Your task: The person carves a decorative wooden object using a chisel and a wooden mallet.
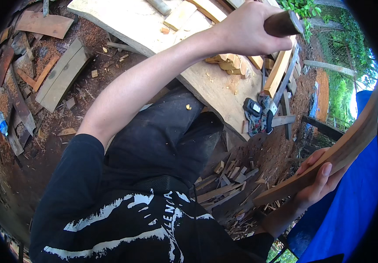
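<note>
Gripping on both sides, I see in the head view that neither of my hands is free. My left hand (pixel 257 30), raised over the workbench (pixel 123 22), is clenched around a dark wooden handle (pixel 283 24); its blunt end juts out past my thumb, and what sits at the other end is hidden, so I cannot tell what kind of tool it is. My right hand (pixel 325 177) grasps a curved board (pixel 296 186), thumb on one face and fingers round the far side. I have that board off to my right, clear of the bench, tilted upward towards the rim of the view, in front of a blue tarp (pixel 342 215).

As for progress, the bend is already in the board, and nothing is joined to it that I can see. Its faces look fairly even from here, but whether more shaping is left I cannot tell. Beyond my left wrist, a yellowish block (pixel 230 63) lies on the bench, rough and uneven, so I would call it unfinished. Near the bench end, a small black device (pixel 253 106) rests on a patterned cloth (pixel 254 126). Offcuts (pixel 233 177) lie heaped on the ground, suggesting plenty of cutting is done.
</note>
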A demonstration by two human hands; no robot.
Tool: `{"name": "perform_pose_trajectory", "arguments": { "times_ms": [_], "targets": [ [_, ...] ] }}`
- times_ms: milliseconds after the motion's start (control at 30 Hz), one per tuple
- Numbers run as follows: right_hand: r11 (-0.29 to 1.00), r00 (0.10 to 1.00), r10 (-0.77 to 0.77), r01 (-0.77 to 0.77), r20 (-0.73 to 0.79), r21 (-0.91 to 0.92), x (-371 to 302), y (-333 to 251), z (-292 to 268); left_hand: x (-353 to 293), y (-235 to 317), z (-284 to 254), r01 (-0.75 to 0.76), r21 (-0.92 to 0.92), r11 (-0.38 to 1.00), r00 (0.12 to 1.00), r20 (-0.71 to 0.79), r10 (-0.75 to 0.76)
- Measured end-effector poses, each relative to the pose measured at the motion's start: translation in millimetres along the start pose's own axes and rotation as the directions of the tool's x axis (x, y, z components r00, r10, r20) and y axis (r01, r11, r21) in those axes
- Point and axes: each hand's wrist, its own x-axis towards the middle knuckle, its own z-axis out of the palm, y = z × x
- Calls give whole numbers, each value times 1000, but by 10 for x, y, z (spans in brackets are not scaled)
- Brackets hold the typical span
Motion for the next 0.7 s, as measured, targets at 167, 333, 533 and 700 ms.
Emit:
{"name": "perform_pose_trajectory", "arguments": {
  "times_ms": [167,333,533,700],
  "targets": [
    [1000,1000,-12,12,-14,21,34,-5,-45,28,-256,39,-203,-80,976,979,-39,200],
    [1000,993,-8,9,-114,12,126,-95,-112,9,-347,11,-187,120,975,981,-22,191],
    [992,988,-47,63,-150,106,185,-115,-201,4,-397,-16,-168,353,921,984,-4,181],
    [940,925,229,-291,302,178,-75,293,-5,-21,-377,9,-136,424,896,988,-5,153]
  ]
}}
